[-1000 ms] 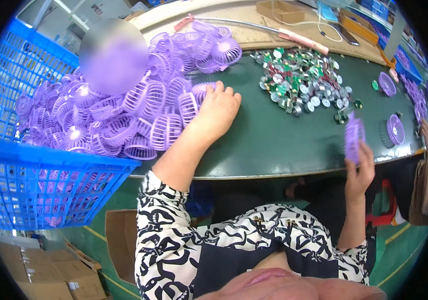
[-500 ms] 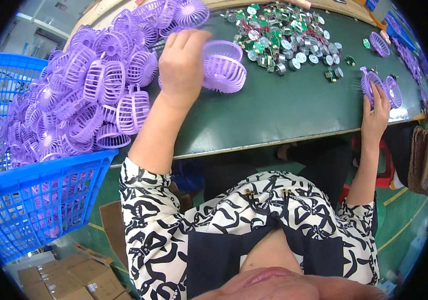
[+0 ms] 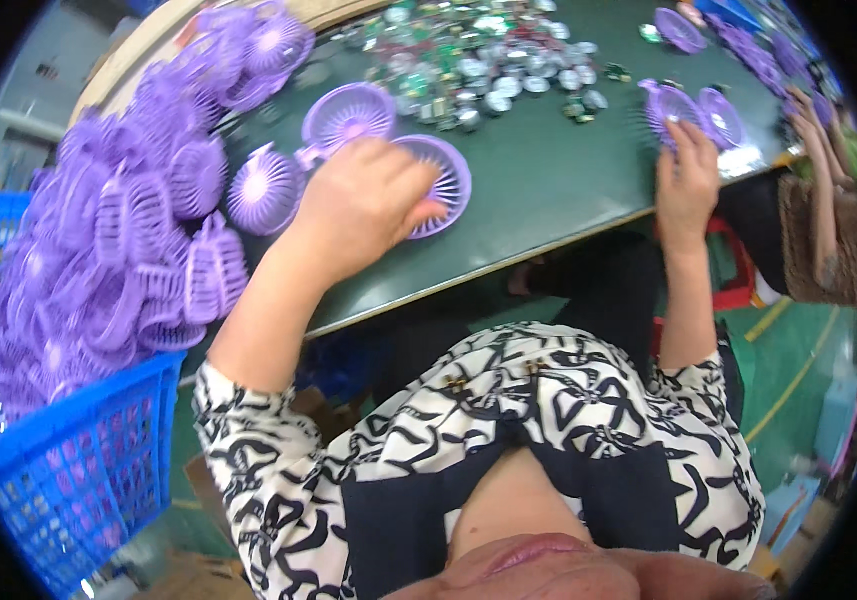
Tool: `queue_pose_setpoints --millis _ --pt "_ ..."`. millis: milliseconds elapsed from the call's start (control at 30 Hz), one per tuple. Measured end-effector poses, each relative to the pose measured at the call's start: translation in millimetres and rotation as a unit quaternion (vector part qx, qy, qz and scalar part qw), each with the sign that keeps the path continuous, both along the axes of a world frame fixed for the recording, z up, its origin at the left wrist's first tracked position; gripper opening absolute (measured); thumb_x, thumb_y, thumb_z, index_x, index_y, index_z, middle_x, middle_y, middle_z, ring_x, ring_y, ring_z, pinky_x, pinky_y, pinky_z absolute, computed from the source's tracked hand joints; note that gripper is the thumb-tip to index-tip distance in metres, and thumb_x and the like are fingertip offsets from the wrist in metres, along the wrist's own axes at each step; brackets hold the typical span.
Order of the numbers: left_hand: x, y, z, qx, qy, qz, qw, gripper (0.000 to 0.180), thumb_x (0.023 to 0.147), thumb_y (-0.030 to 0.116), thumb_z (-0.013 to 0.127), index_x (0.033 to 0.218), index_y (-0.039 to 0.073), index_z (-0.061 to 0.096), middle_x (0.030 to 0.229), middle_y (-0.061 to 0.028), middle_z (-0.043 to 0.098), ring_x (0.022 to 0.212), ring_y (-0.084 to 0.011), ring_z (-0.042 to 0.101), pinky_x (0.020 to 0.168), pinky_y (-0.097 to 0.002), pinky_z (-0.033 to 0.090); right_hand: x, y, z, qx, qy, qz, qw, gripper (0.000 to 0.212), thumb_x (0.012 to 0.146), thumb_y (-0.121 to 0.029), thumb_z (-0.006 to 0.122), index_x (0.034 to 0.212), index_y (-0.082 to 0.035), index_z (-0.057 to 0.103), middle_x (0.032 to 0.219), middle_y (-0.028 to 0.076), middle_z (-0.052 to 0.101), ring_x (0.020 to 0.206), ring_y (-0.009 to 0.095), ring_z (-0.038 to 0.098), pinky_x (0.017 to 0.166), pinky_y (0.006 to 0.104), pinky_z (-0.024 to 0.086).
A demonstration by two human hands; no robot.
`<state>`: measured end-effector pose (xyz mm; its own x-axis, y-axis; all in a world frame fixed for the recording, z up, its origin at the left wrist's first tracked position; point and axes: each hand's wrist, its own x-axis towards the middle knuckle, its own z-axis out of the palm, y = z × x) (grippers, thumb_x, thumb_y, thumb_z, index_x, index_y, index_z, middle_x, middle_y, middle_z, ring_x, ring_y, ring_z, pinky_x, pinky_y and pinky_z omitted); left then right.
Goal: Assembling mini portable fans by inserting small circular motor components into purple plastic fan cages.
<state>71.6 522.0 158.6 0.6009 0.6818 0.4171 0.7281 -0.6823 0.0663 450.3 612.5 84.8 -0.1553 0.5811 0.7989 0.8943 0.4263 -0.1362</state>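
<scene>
Two open purple slotted shells lie with their hollows up on the green tabletop, a far shell (image 3: 348, 118) and a near shell (image 3: 456, 185). My left hand (image 3: 363, 205) is curled over the near shell, its fingers bent inside the rim; the fingertips are partly hidden and blurred. Another purple slotted shell (image 3: 266, 188) lies domed side up beside my left wrist. At the right, my right hand (image 3: 688, 175) holds the edge of a purple slotted shell (image 3: 666, 108) between thumb and fingers. Its matching half (image 3: 721, 118) lies just right of it.
A tall heap of purple shells (image 3: 98, 230) fills the left, above a blue plastic crate (image 3: 78, 480). Small green circuit boards with silvery round parts (image 3: 498, 65) are piled at the back. More purple parts (image 3: 748, 55) lie far right, near another person's arm (image 3: 823, 190).
My left hand has come down and left, and the two shells now lie spread on the table under it. The whole view has shifted; my right hand stays at its shell.
</scene>
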Motion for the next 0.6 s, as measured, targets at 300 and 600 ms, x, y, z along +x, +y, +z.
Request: queue_pose_setpoints --millis 300,600 --pt "-16.4 9.7 -12.9 0.015 0.056 0.174 0.983 0.022 0.085 0.02 0.069 0.1 0.004 0.065 0.091 -0.0127 0.065 0.087 -0.0337 0.061 0.083 -0.0448 0.047 -37.2 -0.3 27.1 0.007 -0.023 0.069 0.997 0.025 0.079 -0.003 0.067 0.104 -0.008 0.07 0.103 0.007 0.066 0.1 0.027 0.061 0.089 0.0407 0.046" --pt "15.1 -7.2 -10.9 -0.08 0.0 -0.035 0.996 0.045 0.078 0.024 0.075 0.116 0.004 0.059 0.112 -0.0137 0.062 0.105 -0.0338 0.058 0.094 -0.0449 0.046 -91.6 78.4 43.9 -0.029 -0.054 0.131 0.989 0.016 0.088 -0.018 0.061 0.096 -0.008 0.07 0.094 0.007 0.066 0.098 0.029 0.06 0.084 0.0425 0.048"
